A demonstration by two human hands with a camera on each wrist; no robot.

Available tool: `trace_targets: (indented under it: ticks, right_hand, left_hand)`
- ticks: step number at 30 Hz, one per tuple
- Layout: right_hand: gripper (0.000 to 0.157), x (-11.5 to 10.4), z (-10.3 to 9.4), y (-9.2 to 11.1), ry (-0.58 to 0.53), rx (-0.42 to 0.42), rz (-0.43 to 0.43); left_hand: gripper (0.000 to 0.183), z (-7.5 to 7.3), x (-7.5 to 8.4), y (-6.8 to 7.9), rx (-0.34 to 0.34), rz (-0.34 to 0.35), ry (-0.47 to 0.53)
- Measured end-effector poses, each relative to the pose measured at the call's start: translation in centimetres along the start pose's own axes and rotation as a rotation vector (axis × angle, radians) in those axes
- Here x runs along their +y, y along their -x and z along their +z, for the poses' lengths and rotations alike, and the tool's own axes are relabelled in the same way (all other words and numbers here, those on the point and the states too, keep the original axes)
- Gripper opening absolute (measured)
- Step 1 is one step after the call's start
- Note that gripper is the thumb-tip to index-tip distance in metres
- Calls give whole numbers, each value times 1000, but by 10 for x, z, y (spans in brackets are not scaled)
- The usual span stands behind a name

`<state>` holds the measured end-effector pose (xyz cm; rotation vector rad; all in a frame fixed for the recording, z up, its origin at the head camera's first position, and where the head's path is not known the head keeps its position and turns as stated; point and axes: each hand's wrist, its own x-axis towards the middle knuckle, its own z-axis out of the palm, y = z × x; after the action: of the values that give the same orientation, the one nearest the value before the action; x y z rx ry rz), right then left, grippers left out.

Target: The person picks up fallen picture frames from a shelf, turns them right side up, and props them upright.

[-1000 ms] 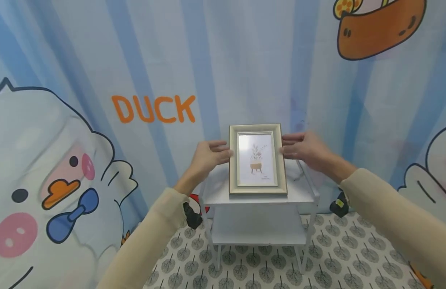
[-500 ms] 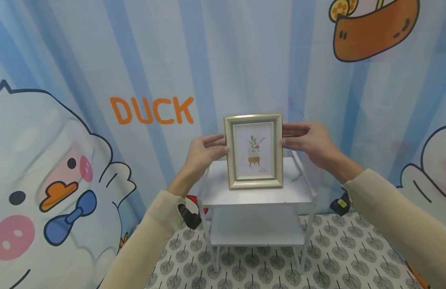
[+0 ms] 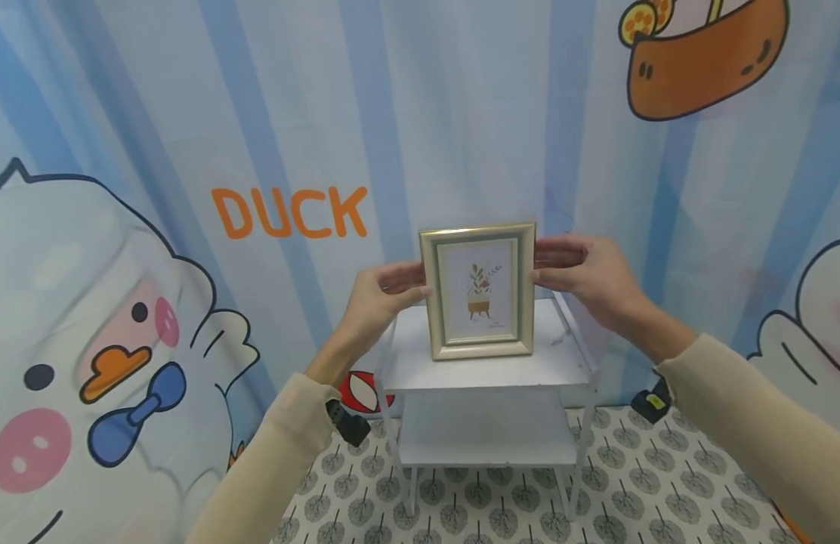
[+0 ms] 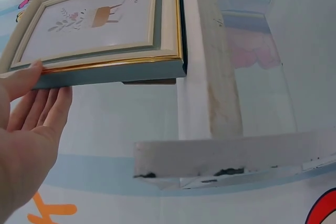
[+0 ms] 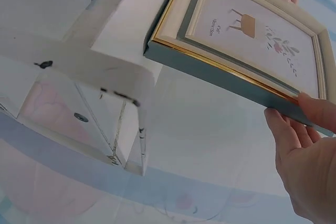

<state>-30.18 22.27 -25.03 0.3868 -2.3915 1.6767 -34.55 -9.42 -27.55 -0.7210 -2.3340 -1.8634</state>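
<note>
Picture frame (image 3: 481, 350), pale gold and holding a plant print (image 3: 480, 306), is held near the centre of the head view, its face turned to the camera and its top tipped slightly back. It is gripped by both hands, one at each long side, a little above mid-height. By the left hand (image 3: 374, 308) the side at the frame's left is pinched narrowly, the thumb laid over the front edge and the fingers placed behind, as is seen at the left of the left wrist view. By the right hand (image 3: 602, 281) the opposite side is pinched in the same way, thumb in front and fingers behind, at the lower right of the right wrist view. The frame's bottom edge is set right at the white upper shelf (image 3: 405, 366), below centre; whether weight is borne there cannot be told. Beneath it a lower shelf (image 3: 486, 432) is seen. Cream sleeves (image 3: 267, 468) are worn on both arms, and a black device (image 3: 350, 425) is strapped at each wrist. Blue and white stripes are printed on the curtain (image 3: 467, 128) behind, with a white duck (image 3: 46, 287) at the left, orange lettering (image 3: 338, 211) left of centre and a brown shape (image 3: 705, 72) at the upper right. At the bottom, the floor (image 3: 454, 521) is patterned with grey trees.
</note>
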Motion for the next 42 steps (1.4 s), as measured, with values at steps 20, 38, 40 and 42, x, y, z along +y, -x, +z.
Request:
trace_targets:
  ticks: [20,38,40,42]
  right_hand:
    - [44,-11,16,26,-8,55,10]
    - [62,-19,26,12,-20,35,116]
    - [62,-18,27,10,-27,44,121]
    - [62,-17,26,7,-33,52,123]
  left_hand:
    - [46,-8,-23,4,-92,-86,170]
    - [42,-4,-22,7,-105,-62,177]
    - [42,-4,-21,8,-105,-54,169]
    - [43,-3,-20,8,-107,-55,161]
